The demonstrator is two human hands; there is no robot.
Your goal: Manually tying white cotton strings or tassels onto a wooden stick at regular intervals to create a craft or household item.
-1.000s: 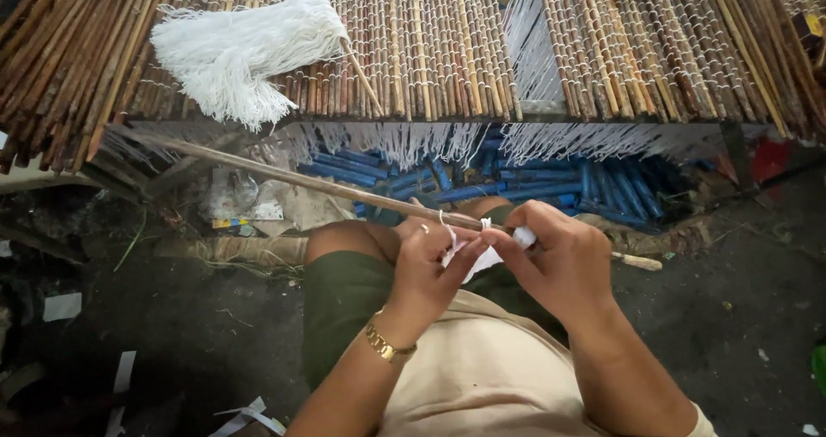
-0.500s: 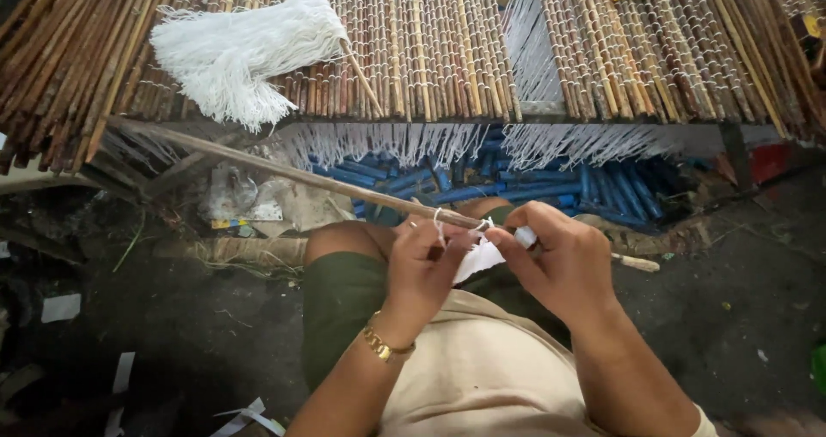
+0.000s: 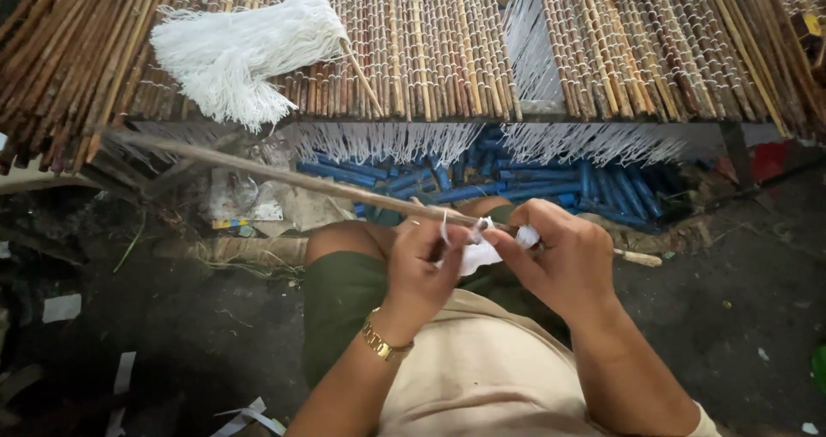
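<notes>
1. A long thin wooden stick [image 3: 284, 177] slants from upper left down to the lap, its far end poking out past the right hand near the floor.
2. White string [image 3: 471, 249] bunches around the stick between the two hands, one loop standing up by the left fingers.
3. The left hand [image 3: 422, 263], a gold watch [image 3: 385, 342] on its wrist, pinches the string with curled fingers.
4. The right hand [image 3: 555, 256] closes on stick and string, fingertips meeting the left's.
5. Ahead lies a mat of tied sticks [image 3: 430, 41] carrying a white string bundle [image 3: 241, 46].
</notes>
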